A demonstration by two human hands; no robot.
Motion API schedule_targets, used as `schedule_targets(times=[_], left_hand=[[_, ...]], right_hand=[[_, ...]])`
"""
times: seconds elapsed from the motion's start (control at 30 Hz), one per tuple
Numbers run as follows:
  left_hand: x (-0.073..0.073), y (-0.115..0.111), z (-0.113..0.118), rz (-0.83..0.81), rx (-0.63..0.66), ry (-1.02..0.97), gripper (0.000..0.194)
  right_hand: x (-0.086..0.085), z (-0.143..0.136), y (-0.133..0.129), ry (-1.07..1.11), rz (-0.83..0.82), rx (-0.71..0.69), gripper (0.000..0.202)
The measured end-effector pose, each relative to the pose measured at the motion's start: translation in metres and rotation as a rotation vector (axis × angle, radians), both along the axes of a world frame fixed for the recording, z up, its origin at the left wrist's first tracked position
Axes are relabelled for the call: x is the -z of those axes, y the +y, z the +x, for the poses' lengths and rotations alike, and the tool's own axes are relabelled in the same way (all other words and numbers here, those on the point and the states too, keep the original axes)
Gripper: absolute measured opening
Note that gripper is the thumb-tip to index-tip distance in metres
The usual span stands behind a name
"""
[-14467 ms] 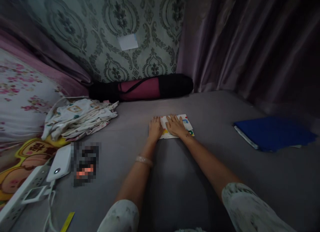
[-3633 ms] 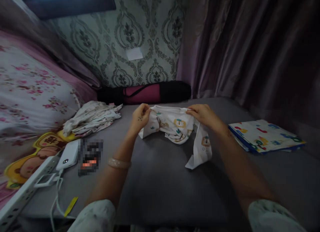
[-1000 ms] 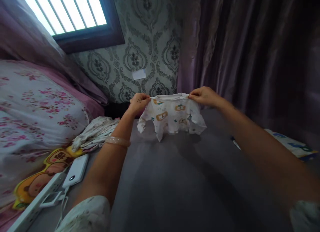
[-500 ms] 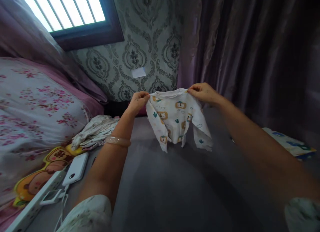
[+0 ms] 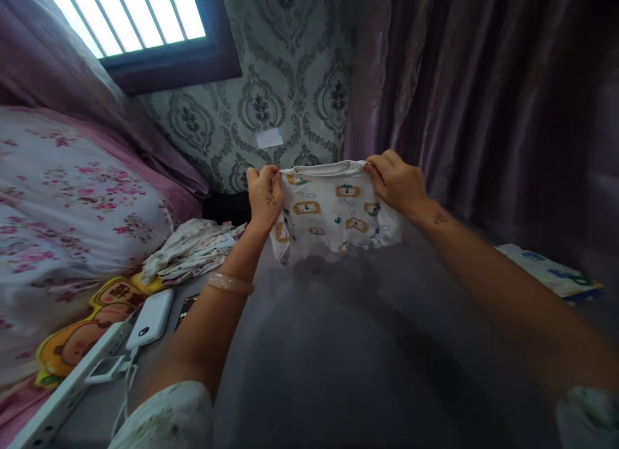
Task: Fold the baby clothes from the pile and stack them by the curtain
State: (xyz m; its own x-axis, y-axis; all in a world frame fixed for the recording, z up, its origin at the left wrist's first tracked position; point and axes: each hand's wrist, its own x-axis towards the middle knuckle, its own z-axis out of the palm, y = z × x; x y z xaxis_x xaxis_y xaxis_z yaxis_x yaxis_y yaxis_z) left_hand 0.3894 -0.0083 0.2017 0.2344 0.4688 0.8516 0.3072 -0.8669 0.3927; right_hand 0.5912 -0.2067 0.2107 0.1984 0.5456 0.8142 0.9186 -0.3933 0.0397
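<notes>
A small white long-sleeved shirt [image 5: 333, 207] with orange animal faces and green plants hangs in the air, its neckline uppermost. My left hand [image 5: 265, 194] pinches its left shoulder, and my right hand [image 5: 395, 181] grips the right shoulder, so the top edge is stretched between them. The lower hem and sleeves are smeared by motion above the grey bed surface [image 5: 309, 359]. Fingertips of both hands are partly hidden behind the cloth.
At left lie a crumpled pile of patterned clothes [image 5: 193, 246], a white power bank [image 5: 151, 317], a power strip [image 5: 82, 378], a phone [image 5: 186, 307] half behind my arm, and floral bedding [image 5: 87, 197]. A folded printed cloth [image 5: 546, 271] lies at right.
Both hands have risen slightly and turned at the wrists, still holding the shoulders. The shirt has lifted, and its hem and sleeves have swung upward and away.
</notes>
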Motion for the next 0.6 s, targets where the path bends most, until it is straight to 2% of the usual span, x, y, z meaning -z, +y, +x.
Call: schedule_targets(times=[0.07, 0.17, 0.3, 0.4, 0.47, 0.5, 0.53, 0.6], left_hand=[[-0.002, -0.013, -0.015, 0.157, -0.076, -0.005, 0.019], [-0.009, -0.028, -0.042, 0.344, -0.129, 0.031, 0.023], [-0.025, -0.038, -0.069, 0.437, -0.081, 0.079, 0.022], [-0.031, -0.037, -0.074, 0.447, -0.038, 0.184, 0.021], [-0.023, -0.029, -0.067, 0.409, 0.018, 0.295, 0.023], [-0.014, -0.022, -0.061, 0.369, 0.057, 0.359, 0.024], [0.000, -0.013, -0.054, 0.319, 0.097, 0.429, 0.026], [0.037, 0.006, -0.037, 0.203, 0.169, 0.579, 0.030]], right_hand=[[-0.004, -0.010, -0.014, -0.074, -0.016, 0.057, 0.049], [-0.014, -0.020, -0.039, -0.124, -0.037, 0.051, 0.054], [-0.032, -0.025, -0.066, -0.033, -0.087, -0.134, 0.048], [-0.038, -0.019, -0.066, 0.139, -0.191, -0.303, 0.037], [-0.031, -0.009, -0.056, 0.285, -0.316, -0.345, 0.033], [-0.023, -0.003, -0.048, 0.356, -0.390, -0.351, 0.033], [-0.011, 0.005, -0.039, 0.420, -0.461, -0.353, 0.033], [0.021, 0.019, -0.020, 0.505, -0.591, -0.378, 0.032]])
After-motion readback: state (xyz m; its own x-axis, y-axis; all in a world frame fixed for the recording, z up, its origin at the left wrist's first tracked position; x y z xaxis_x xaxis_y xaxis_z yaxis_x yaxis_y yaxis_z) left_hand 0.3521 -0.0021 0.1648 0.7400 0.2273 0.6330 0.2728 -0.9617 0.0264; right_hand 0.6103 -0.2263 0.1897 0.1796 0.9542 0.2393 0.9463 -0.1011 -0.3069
